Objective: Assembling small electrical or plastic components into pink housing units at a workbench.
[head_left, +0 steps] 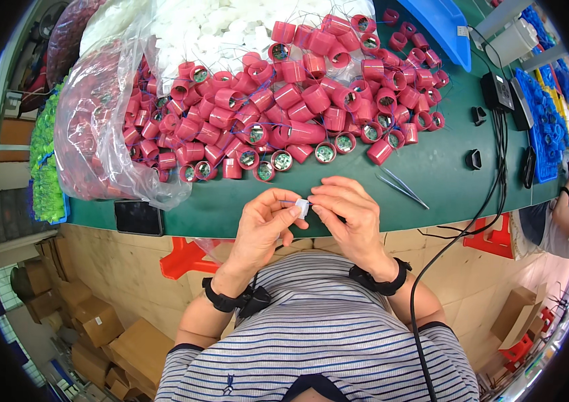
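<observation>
Just above the near edge of the green table, my two hands meet over a small white plastic piece (302, 208). My left hand (262, 222) is closed, pinching it between thumb and fingers, with a thin blue wire (287, 202) running beside the fingertips. From the other side my right hand (349, 216) presses thumb and fingertips together at the piece's edge; whatever lies in that pinch is too small to make out. Beyond both hands spreads a heap of pink-red cylinders (316, 98), many showing green circuit boards (282, 160) in their open ends.
Tweezers (402, 187) lie to the right of my hands, a dark phone (138, 218) to the left. White pieces (211, 30) are piled behind the cylinders, beside a clear plastic bag (90, 134). Black cables (501, 144) run down the right side, near a blue tray (442, 30).
</observation>
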Demonstrator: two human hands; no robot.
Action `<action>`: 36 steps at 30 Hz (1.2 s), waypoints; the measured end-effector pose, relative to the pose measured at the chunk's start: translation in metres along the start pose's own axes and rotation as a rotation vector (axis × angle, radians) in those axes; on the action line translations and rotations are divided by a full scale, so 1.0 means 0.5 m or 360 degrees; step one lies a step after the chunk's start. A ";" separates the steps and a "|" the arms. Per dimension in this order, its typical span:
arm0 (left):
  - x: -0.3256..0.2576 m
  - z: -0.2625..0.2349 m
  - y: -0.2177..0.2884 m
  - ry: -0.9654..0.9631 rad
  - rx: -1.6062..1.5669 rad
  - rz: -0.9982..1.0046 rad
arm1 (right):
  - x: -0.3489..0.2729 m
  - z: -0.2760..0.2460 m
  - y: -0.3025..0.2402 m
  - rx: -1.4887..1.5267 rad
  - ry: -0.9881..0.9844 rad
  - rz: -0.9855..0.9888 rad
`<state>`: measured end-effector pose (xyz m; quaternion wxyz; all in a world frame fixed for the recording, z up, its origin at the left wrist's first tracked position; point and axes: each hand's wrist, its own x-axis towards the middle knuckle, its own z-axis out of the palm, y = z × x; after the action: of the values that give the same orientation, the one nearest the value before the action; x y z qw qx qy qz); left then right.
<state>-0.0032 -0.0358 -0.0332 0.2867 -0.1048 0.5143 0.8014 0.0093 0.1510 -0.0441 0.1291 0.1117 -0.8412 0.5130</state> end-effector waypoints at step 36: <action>-0.007 0.039 0.017 0.0189 0.0637 0.0236 | -0.002 -0.008 -0.015 0.0004 0.0091 -0.0002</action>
<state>-0.0025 -0.0225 -0.0166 0.2113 -0.0547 0.6854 0.6947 0.0128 0.1510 -0.0365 0.1534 0.0976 -0.8364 0.5171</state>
